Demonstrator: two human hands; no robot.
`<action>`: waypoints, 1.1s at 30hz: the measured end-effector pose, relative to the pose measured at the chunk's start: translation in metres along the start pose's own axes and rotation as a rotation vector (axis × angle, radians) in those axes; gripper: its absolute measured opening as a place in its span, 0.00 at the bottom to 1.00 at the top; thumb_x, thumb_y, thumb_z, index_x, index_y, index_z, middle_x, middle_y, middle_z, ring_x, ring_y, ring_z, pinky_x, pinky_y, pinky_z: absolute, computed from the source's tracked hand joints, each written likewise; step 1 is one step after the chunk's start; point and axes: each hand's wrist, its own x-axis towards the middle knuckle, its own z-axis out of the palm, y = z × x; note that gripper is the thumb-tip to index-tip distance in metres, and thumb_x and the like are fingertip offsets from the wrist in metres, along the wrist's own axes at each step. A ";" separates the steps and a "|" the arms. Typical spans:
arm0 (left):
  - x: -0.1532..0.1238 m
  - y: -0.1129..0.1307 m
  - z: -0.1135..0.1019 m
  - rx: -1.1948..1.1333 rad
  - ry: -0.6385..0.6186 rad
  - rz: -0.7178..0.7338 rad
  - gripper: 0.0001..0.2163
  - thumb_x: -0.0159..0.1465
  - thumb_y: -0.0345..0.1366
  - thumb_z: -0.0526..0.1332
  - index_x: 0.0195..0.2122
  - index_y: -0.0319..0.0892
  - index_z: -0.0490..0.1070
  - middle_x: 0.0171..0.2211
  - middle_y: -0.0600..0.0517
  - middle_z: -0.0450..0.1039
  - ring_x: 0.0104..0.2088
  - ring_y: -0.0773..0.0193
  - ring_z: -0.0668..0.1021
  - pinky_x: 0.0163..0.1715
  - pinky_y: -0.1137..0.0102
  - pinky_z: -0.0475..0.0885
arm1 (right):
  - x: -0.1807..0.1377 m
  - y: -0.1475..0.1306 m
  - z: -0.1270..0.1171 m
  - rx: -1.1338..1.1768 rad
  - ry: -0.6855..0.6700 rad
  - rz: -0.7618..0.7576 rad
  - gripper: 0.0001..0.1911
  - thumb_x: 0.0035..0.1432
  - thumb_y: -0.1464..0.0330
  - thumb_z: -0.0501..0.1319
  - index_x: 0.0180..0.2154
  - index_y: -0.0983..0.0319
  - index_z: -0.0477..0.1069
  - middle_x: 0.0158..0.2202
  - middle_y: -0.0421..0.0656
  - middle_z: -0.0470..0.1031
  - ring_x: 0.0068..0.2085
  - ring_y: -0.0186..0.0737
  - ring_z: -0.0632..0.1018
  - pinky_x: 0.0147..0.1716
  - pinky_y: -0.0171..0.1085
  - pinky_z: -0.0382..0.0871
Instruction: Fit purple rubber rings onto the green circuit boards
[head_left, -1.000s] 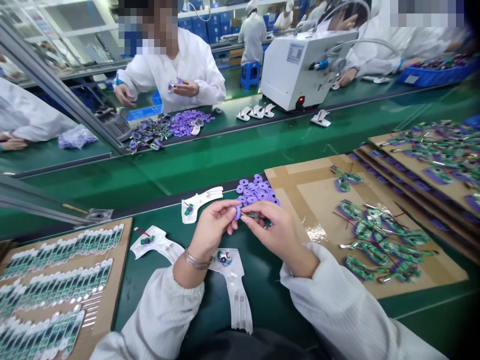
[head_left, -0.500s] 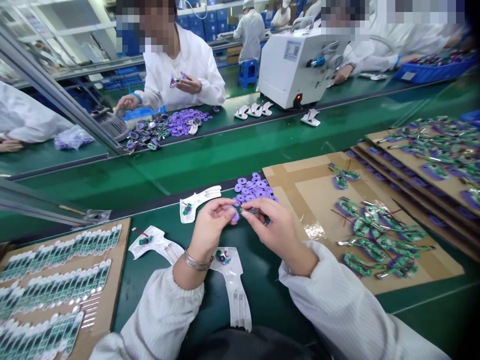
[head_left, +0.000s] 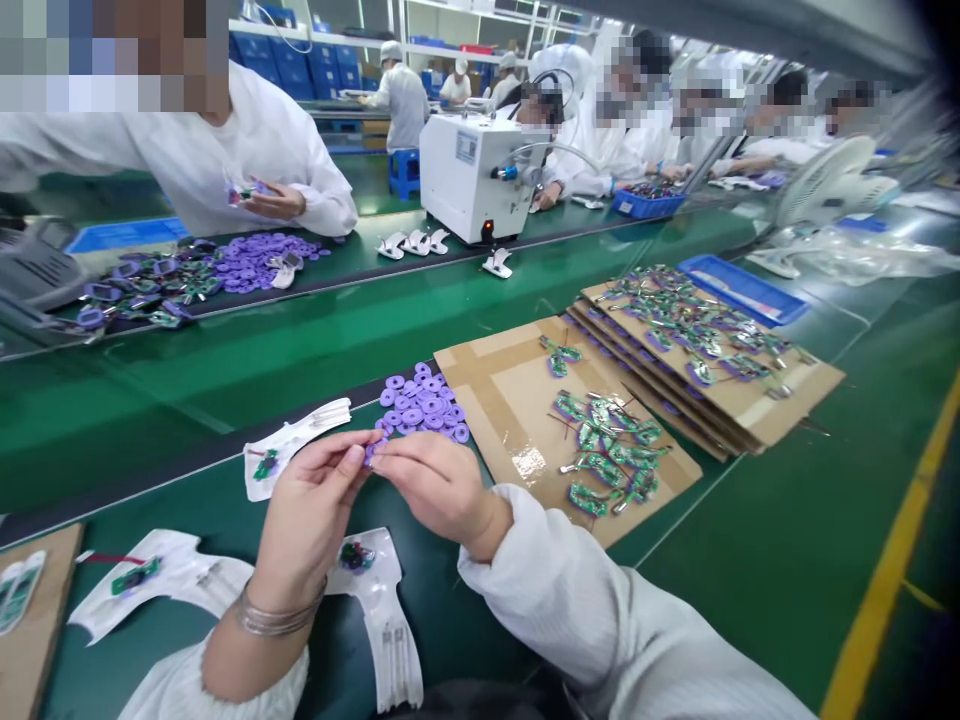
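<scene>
My left hand and my right hand meet fingertip to fingertip over the green table, both pinched on a small purple ring part. Right behind them lies a pile of purple rings. A white plastic piece with a green board lies to the left of the pile. Another white plastic piece lies under my left wrist. To the right, a cardboard sheet carries several green circuit boards.
A stack of cardboard sheets with more boards stands farther right, with a blue tray behind. Across the green conveyor a person in white handles parts beside purple rings. A white machine stands opposite. A fan is at right.
My head has turned to the right, so everything has slid left in view and the left cardboard tray is nearly out of sight. My hands stay pinched together on the small part.
</scene>
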 end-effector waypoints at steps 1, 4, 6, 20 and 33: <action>-0.001 0.003 0.001 -0.015 -0.001 -0.027 0.08 0.53 0.36 0.72 0.34 0.43 0.79 0.38 0.50 0.80 0.38 0.65 0.80 0.38 0.76 0.77 | -0.001 0.000 -0.001 -0.017 0.006 -0.033 0.11 0.62 0.76 0.59 0.44 0.59 0.74 0.43 0.42 0.80 0.46 0.35 0.79 0.46 0.34 0.76; -0.004 0.011 0.003 -0.061 -0.024 -0.109 0.14 0.51 0.35 0.73 0.40 0.44 0.79 0.45 0.48 0.79 0.41 0.64 0.80 0.37 0.78 0.77 | 0.000 -0.002 -0.005 -0.033 0.049 -0.117 0.12 0.61 0.77 0.59 0.45 0.61 0.74 0.43 0.43 0.80 0.46 0.35 0.79 0.48 0.35 0.76; -0.004 0.015 0.002 -0.100 -0.051 -0.200 0.17 0.49 0.35 0.75 0.41 0.44 0.79 0.43 0.48 0.80 0.39 0.65 0.81 0.35 0.79 0.78 | 0.002 -0.004 -0.008 -0.021 0.076 -0.128 0.12 0.62 0.76 0.58 0.45 0.60 0.74 0.42 0.42 0.80 0.46 0.34 0.79 0.48 0.34 0.76; -0.008 0.013 0.000 -0.197 -0.255 -0.131 0.15 0.48 0.37 0.76 0.38 0.44 0.80 0.35 0.52 0.80 0.33 0.70 0.79 0.36 0.79 0.76 | 0.016 -0.011 -0.019 0.235 0.100 0.092 0.09 0.63 0.72 0.59 0.44 0.56 0.74 0.37 0.42 0.80 0.39 0.38 0.80 0.40 0.40 0.76; 0.004 0.014 -0.014 0.150 -0.314 0.248 0.16 0.50 0.30 0.73 0.41 0.48 0.80 0.43 0.49 0.75 0.42 0.61 0.79 0.41 0.70 0.77 | 0.020 -0.010 -0.020 0.250 -0.009 0.343 0.03 0.57 0.70 0.66 0.36 0.57 0.77 0.32 0.39 0.80 0.28 0.34 0.78 0.26 0.33 0.72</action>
